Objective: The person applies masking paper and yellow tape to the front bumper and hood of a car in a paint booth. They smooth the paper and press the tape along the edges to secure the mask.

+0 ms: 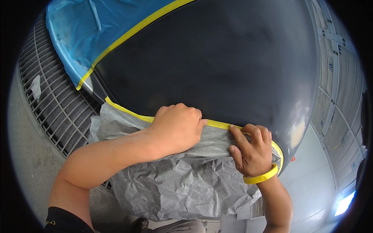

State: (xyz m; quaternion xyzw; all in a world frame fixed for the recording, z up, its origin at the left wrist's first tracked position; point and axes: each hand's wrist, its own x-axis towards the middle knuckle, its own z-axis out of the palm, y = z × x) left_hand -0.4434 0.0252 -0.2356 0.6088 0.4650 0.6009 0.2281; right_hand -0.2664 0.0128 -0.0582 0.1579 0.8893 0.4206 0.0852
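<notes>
Grey masking paper [174, 186], creased, hangs from yellow masking tape [218, 124] along the lower edge of a dark grey car body panel [198, 67]. My left hand [177, 128], curled with its knuckles up, presses on the taped edge near the middle; whether its fingers pinch anything is hidden. To its right, my right hand [252, 147] rests with bent, spread fingers on the tape and paper, its index fingertip on the tape. A roll of yellow tape [260, 174] circles my right wrist. Blue masking film [78, 32] covers the upper left, bordered by a yellow tape strip [131, 32].
A floor grating [52, 96] curves along the left, with a scrap of pale paper or film [35, 86] on it. Panelled wall sections [335, 72] stand at the right, above a light floor [306, 174]. A bright light [344, 204] shines at the lower right.
</notes>
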